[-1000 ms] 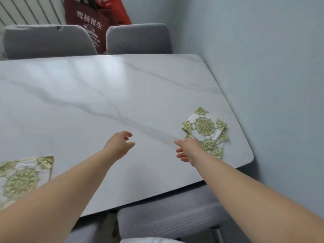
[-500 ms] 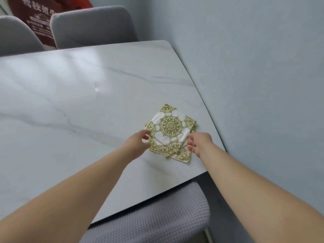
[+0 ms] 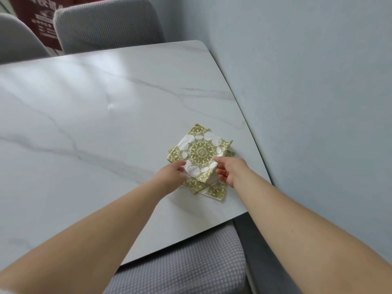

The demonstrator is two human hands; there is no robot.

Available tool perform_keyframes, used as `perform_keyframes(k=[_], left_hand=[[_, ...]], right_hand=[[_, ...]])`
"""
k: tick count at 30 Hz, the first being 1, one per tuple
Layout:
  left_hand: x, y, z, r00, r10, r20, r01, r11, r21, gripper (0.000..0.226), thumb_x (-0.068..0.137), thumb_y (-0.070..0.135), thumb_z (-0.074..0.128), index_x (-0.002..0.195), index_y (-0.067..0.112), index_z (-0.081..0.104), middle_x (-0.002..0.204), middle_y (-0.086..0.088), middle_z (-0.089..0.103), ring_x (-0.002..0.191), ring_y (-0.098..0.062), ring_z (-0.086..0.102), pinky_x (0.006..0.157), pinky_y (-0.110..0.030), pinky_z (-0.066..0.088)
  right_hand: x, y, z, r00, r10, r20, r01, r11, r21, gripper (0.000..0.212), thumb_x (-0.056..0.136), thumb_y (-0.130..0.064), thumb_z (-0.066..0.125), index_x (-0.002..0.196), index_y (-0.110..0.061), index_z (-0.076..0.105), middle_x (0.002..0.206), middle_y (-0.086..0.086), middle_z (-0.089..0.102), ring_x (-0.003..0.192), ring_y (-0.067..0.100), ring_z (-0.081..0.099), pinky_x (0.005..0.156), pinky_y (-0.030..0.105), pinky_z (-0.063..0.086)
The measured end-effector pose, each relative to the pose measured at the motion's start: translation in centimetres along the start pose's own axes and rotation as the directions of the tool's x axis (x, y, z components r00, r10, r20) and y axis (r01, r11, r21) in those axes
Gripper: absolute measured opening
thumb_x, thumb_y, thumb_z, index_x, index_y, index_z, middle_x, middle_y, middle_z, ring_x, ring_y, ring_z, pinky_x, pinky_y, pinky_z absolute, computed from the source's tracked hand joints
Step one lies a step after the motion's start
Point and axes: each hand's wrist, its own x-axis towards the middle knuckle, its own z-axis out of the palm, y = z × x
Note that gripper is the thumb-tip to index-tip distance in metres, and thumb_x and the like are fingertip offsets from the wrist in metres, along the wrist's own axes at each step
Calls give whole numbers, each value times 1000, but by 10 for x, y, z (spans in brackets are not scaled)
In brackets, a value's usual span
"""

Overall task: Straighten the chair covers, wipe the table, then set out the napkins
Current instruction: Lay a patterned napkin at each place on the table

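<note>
Together, left hand (image 3: pixel 169 174) and right hand (image 3: pixel 230 171), arms outstretched, pinch the top napkin (image 3: pixel 200 152) by its near edge.

Desk (image 3: pixel 95 124) lies wide open left of the napkin stack (image 3: pixel 200 153); the wall (image 3: pixel 307 102) crowds close on its right.

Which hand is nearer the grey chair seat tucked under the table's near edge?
Right. The right hand is at the napkin stack's right side, more directly above the chair seat. The left hand is at the stack's left corner, slightly farther over.
</note>
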Motion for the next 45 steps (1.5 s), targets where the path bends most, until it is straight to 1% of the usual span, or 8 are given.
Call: perform_keyframes(k=[5,11,18,21,25,31,39,45], left_hand=[[1,-9,-9,997,-6,-78,-1,996,-91,40,87,12,58,125,25,57,113,5,61,98,-19,64,88,-33,51],[-2,-22,-30,968,-122,-219,-17,839,-545,31,96,31,51,122,13,56,116,-7,63,94,-17,65,90,-34,52],[-32,-43,-71,952,-94,291,304,387,-871,84,84,78,27,127,10,54,128,-13,62,106,-28,64,84,-39,54],[-48,-60,-85,974,-32,223,220,357,-908,65,81,59,56,130,17,55,126,-9,64,111,-30,63,88,-43,53],[-57,-89,-95,976,-206,-72,36,477,-878,53,78,9,71,128,13,54,112,-13,69,95,-32,68,75,-43,56],[-73,-133,-91,950,-277,-142,105,713,-693,48,82,5,70,125,19,56,110,-10,67,92,-27,68,67,-36,56],[-78,-155,-80,910,-278,-309,201,945,-258,61,84,17,68,138,27,41,85,7,59,89,-21,62,87,-41,53],[-81,-158,-78,912,-226,-343,227,973,-36,65,84,23,68,141,28,36,83,6,58,86,-20,58,72,-30,44]], right_hand=[[-4,-6,16,989,-147,0,146,985,-90,15,80,-5,74,80,-10,60,73,3,59,59,14,50,52,27,44],[-29,-26,35,905,-285,316,214,947,241,41,79,5,61,118,-9,58,98,13,60,93,31,54,92,45,47],[-53,-25,62,596,-272,756,100,959,266,69,70,-3,63,137,5,46,137,31,47,126,46,47,105,65,35],[-59,-13,75,690,-198,696,102,979,177,64,73,-4,60,134,7,47,119,29,57,106,40,58,94,53,50],[-61,9,92,812,-140,567,223,971,-80,25,84,6,60,108,-2,56,91,13,62,77,25,60,64,35,54],[-40,62,115,931,-152,333,318,785,-532,18,81,3,62,90,-13,61,99,12,66,95,31,66,81,52,57],[-40,89,127,854,-422,305,454,318,-832,21,87,-25,59,102,-11,56,91,4,62,83,22,61,66,31,48],[-40,96,124,803,-500,323,475,212,-854,29,92,-32,53,106,-7,52,90,6,61,83,25,60,65,30,45]])
